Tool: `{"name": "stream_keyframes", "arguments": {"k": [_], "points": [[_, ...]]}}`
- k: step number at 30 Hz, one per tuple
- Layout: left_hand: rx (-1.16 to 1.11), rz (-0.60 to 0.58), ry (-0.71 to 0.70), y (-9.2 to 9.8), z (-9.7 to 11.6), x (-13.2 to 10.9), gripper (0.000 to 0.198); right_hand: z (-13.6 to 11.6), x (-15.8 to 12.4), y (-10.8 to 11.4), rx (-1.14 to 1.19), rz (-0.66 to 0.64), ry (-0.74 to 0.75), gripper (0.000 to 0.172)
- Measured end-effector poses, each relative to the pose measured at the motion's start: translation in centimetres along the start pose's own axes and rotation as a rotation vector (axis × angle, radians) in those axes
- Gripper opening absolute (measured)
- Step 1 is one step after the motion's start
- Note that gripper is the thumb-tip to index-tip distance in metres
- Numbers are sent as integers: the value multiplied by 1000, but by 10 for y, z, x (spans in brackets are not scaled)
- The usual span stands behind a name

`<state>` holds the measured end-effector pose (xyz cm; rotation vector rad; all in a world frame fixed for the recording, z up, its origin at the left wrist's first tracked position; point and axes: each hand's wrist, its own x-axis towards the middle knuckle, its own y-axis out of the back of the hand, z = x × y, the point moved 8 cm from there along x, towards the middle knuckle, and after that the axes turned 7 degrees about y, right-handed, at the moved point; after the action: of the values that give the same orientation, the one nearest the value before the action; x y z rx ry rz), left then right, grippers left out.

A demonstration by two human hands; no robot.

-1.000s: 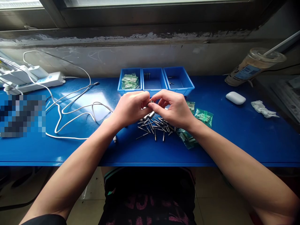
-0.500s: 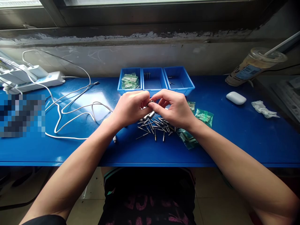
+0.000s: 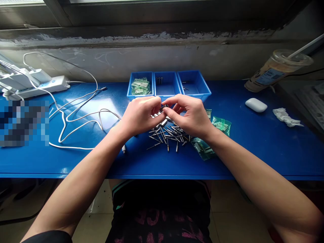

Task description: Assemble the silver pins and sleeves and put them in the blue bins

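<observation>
My left hand (image 3: 140, 115) and my right hand (image 3: 188, 114) meet fingertip to fingertip above a pile of small metal rivets (image 3: 168, 134) on the blue table (image 3: 253, 141). Both hands are closed in a pinch on a small metal piece (image 3: 163, 107) between them; what exactly it is I cannot make out. Just behind the hands stand three small blue bins: the left bin (image 3: 132, 83) holds green packets, the middle bin (image 3: 171, 88) a few metal sleeves, the right bin (image 3: 197, 86) a few pins.
Green plastic packets (image 3: 220, 124) lie right of the pile. White cables (image 3: 76, 114) and a power strip (image 3: 48, 85) cover the left side. A white earbud case (image 3: 256, 105), crumpled paper (image 3: 285, 117) and a tilted drink cup (image 3: 275, 69) sit at the right.
Both hands have stayed pinched together and shifted slightly away from me, toward the bins. The pile and the bins have not moved.
</observation>
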<state>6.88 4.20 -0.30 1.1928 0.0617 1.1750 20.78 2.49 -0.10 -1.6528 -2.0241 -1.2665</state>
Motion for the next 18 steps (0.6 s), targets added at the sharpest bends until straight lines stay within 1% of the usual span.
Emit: {"name": "stream_keyframes", "arguments": {"k": [9,18], "points": [[13,-19,16,0,0,1,21,-1,1,-1,-9,-3,10,18],[59,-42,82,0,-3,1,21,-1,0,0,-8,3,19,19]]}}
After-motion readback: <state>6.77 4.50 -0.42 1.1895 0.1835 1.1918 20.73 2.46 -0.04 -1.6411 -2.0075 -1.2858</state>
